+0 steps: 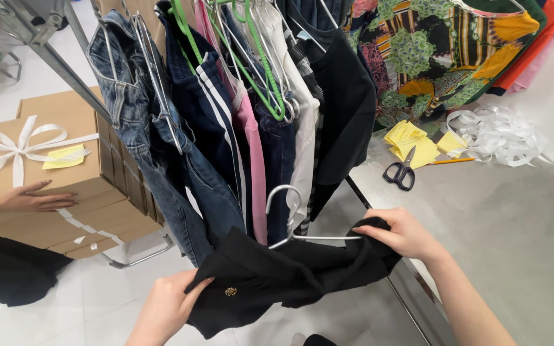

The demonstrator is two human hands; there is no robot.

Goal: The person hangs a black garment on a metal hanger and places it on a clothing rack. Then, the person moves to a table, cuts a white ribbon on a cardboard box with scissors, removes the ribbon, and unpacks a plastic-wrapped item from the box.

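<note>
1. Our left hand (165, 307) reaches up from the bottom edge, fingers pinched on the lower left edge of the black garment (270, 275).
2. Our right hand (405, 234) comes in from the right, its grip closed on the garment's upper right end, by the arm of the hanger (290, 214).
3. The garment hangs stretched between both hands, low in front of the rack (52, 61) of clothes.
4. Another person's hand (27, 198) rests on a ribboned box (52, 166) at left.
5. Scissors (400, 173), yellow notes (411, 142) and white ribbon (498, 134) lie on the table (501, 218).
</note>
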